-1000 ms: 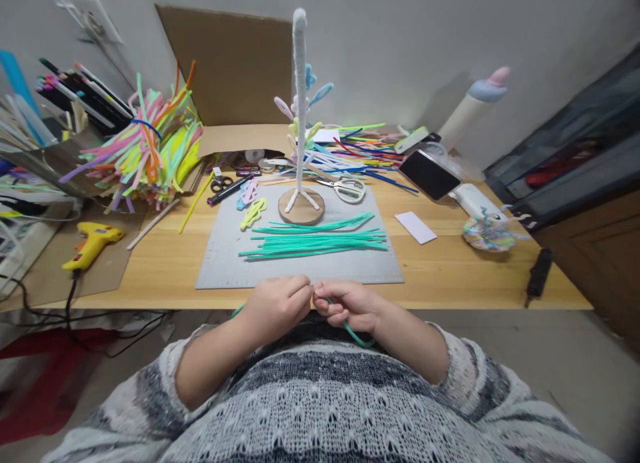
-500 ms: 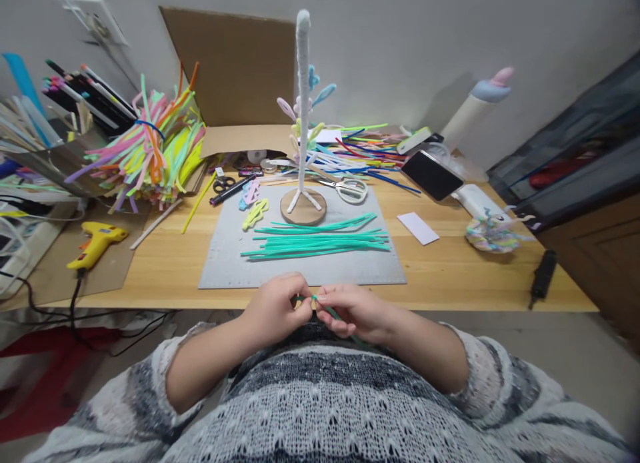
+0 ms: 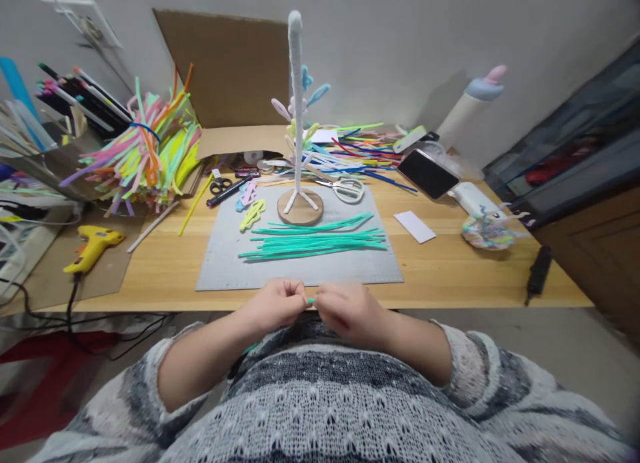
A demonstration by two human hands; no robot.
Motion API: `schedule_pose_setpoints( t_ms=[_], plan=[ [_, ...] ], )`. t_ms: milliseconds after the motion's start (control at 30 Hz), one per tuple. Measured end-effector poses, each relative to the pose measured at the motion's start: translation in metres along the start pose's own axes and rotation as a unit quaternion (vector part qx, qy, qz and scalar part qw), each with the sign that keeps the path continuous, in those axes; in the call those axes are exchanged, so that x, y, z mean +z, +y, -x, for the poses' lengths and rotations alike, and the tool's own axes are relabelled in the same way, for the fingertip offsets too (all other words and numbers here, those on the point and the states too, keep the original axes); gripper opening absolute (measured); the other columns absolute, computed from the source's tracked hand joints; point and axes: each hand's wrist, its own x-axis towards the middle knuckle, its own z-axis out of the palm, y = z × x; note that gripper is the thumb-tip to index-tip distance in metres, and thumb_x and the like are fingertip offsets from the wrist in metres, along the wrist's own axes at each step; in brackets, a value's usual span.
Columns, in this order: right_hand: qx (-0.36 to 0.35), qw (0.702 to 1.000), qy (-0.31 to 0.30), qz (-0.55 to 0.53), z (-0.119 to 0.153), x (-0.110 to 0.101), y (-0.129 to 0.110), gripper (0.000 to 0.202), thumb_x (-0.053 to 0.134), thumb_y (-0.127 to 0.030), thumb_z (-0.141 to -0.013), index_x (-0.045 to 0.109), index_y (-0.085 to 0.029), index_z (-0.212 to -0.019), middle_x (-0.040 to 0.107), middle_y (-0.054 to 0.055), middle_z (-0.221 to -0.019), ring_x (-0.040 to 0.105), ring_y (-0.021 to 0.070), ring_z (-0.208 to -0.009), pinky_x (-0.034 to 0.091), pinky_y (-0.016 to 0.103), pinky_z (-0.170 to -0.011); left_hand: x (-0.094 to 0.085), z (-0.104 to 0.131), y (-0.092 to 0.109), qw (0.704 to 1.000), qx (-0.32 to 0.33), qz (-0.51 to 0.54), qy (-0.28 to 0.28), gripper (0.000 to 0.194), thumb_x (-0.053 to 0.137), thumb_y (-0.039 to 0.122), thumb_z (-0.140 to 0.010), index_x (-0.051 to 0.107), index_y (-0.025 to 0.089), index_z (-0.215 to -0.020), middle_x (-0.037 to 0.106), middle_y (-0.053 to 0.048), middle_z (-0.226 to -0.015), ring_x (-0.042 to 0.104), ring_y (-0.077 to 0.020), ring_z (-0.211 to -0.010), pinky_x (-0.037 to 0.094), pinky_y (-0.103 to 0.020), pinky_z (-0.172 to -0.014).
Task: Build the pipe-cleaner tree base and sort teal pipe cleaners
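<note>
Between my hands, at the table's front edge, a small bit of a green pipe cleaner [image 3: 311, 301] shows. My left hand [image 3: 280, 304] is closed, pinching it from the left. My right hand [image 3: 353, 313], a little blurred, is closed on it from the right; most of the stem is hidden by the fingers. Just beyond lie several green pipe cleaners [image 3: 315, 243] side by side on a grey cutting mat [image 3: 220, 266]. Behind them stands a white wrapped post [image 3: 296, 103] on a round wooden base [image 3: 300, 213].
White-handled scissors [image 3: 349, 190] lie right of the post, near a phone [image 3: 429, 174] and a white card [image 3: 415, 226]. Yellow and pink-blue pipe-cleaner shapes [image 3: 253, 214] lie left. Further left are a yellow glue gun [image 3: 95, 246] and a bundle of coloured pipe cleaners [image 3: 145, 150].
My right hand has turned over, its back now facing up, and the stem trailing below it no longer shows. A green end now appears below my left forearm. The view has shifted slightly.
</note>
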Motion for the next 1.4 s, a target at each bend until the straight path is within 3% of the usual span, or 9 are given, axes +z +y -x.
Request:
schedule_pose_setpoints(
  t_ms=[67,167,300,467,567,633,767,967,1400],
  plan=[
    [0.109,0.984,-0.003,-0.139,-0.003,0.002,-0.002,0.016,0.056,-0.032,-0.079,0.047,-0.021,-0.072,0.047,-0.002,-0.062,0.032,0.0084,-0.049,0.020,0.020,-0.042,-0.001,0.002,-0.001,0.990,0.085,-0.083,0.071,0.010,0.050,0.024,-0.069,0.048,0.017,-0.062,0.045,0.004,-0.050,0.038,-0.0087,-0.046,0.029,-0.021,-0.046],
    [0.278,0.878,-0.111,-0.373,-0.009,0.001,-0.003,0.015,0.056,-0.030,-0.077,0.045,-0.020,-0.079,0.044,-0.007,-0.057,0.022,0.0029,-0.038,0.012,0.016,-0.036,0.000,0.004,-0.004,0.930,0.232,-0.247,0.141,0.009,0.051,0.020,-0.073,0.052,0.016,-0.064,0.053,0.000,-0.061,0.047,-0.0111,-0.058,0.036,-0.023,-0.055],
    [0.321,0.794,-0.139,-0.497,-0.013,-0.004,-0.001,0.016,0.059,-0.022,-0.073,0.044,-0.017,-0.075,0.042,-0.009,-0.055,0.020,-0.0008,-0.037,0.010,0.011,-0.036,0.001,0.007,-0.007,0.844,0.336,-0.389,0.156,0.012,0.046,0.014,-0.078,0.050,0.017,-0.067,0.052,0.000,-0.064,0.046,-0.0107,-0.059,0.036,-0.022,-0.054],
    [0.270,0.879,-0.066,-0.388,-0.013,0.007,0.003,0.019,0.059,-0.026,-0.070,0.041,-0.020,-0.071,0.038,-0.010,-0.049,0.017,0.0020,-0.037,0.009,0.015,-0.038,0.002,0.008,-0.009,0.830,0.343,-0.413,0.152,0.013,0.044,0.013,-0.077,0.049,0.017,-0.065,0.053,-0.001,-0.063,0.046,-0.0109,-0.058,0.034,-0.022,-0.053],
    [0.125,0.975,0.020,-0.180,-0.010,0.010,0.004,0.018,0.059,-0.025,-0.068,0.042,-0.021,-0.066,0.035,-0.008,-0.049,0.024,0.0061,-0.044,0.017,0.019,-0.042,0.002,0.005,-0.009,0.922,0.246,-0.275,0.120,0.007,0.048,0.018,-0.071,0.048,0.017,-0.064,0.051,0.001,-0.059,0.046,-0.0109,-0.056,0.035,-0.023,-0.052],
    [0.008,0.999,0.035,0.002,-0.008,0.005,0.003,0.018,0.059,-0.023,-0.069,0.043,-0.021,-0.061,0.038,-0.005,-0.054,0.031,0.0093,-0.054,0.023,0.021,-0.049,0.001,0.003,-0.007,0.984,0.124,-0.118,0.049,0.009,0.048,0.022,-0.069,0.044,0.018,-0.062,0.043,0.004,-0.051,0.037,-0.0085,-0.046,0.029,-0.021,-0.045],
    [-0.098,0.978,-0.019,0.184,-0.006,-0.008,-0.001,0.018,0.056,-0.025,-0.077,0.048,-0.021,-0.061,0.044,-0.001,-0.061,0.036,0.0121,-0.062,0.028,0.024,-0.056,-0.002,-0.001,-0.004,0.995,-0.021,0.080,-0.052,0.016,0.048,0.032,-0.071,0.041,0.020,-0.064,0.030,0.009,-0.045,0.019,-0.0052,-0.036,0.016,-0.019,-0.037],
    [0.127,0.983,-0.044,-0.129,-0.013,0.001,0.000,0.024,0.056,-0.041,-0.079,0.048,-0.019,-0.075,0.045,-0.007,-0.051,0.033,0.0057,-0.042,0.023,0.019,-0.040,-0.003,0.003,-0.009,0.953,0.199,-0.181,0.141,0.013,0.052,0.025,-0.076,0.052,0.017,-0.066,0.055,0.000,-0.063,0.049,-0.0112,-0.060,0.039,-0.023,-0.056],
    [0.293,0.869,-0.112,-0.382,-0.017,-0.003,0.005,0.011,0.054,-0.026,-0.074,0.051,-0.016,-0.074,0.044,-0.008,-0.050,0.024,0.0012,-0.033,0.012,0.014,-0.033,-0.002,0.006,-0.016,0.809,0.352,-0.449,0.145,0.018,0.043,0.021,-0.091,0.060,0.015,-0.091,0.063,-0.004,-0.080,0.057,-0.0118,-0.067,0.043,-0.022,-0.056]
  ],
)
